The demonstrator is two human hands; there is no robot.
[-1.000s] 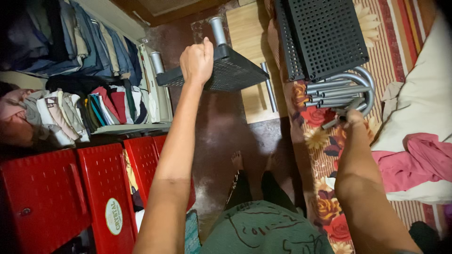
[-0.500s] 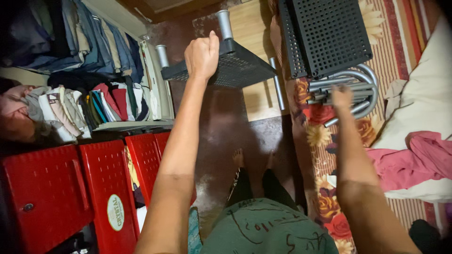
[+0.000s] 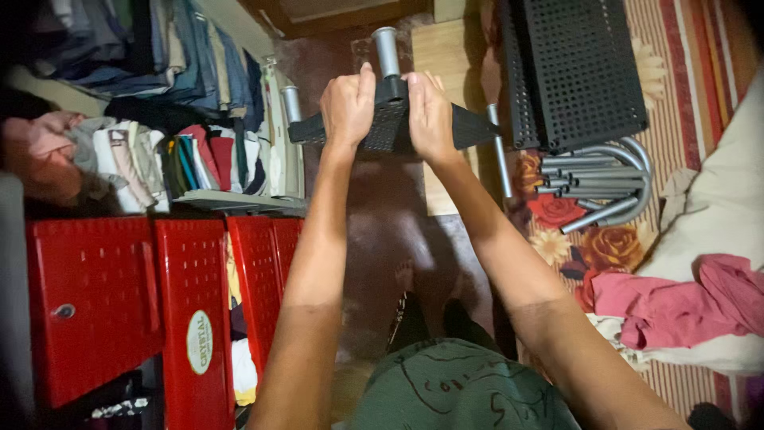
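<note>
Both arms reach forward at the top centre of the head view. My left hand (image 3: 348,105) and my right hand (image 3: 430,115) grip the near corner of a black perforated plastic shelf panel (image 3: 390,126) held up in the air. Grey metal tubes (image 3: 387,50) stick out of the panel's corners, one (image 3: 291,103) at its left and one (image 3: 500,163) hanging at its right. A second black perforated panel (image 3: 581,72) lies on the rug to the right, with a bundle of loose grey tubes (image 3: 598,179) beside it.
Red plastic cabinet (image 3: 111,302) with open doors at lower left. Shelves of folded clothes (image 3: 143,159) at upper left. A patterned rug (image 3: 605,247) and a bed with pink cloth (image 3: 676,302) at right. My feet (image 3: 406,279) stand on the dark floor.
My right hand has left the bundle of tubes on the rug and come up to grip the black panel beside my left hand. The panel now sits more centred.
</note>
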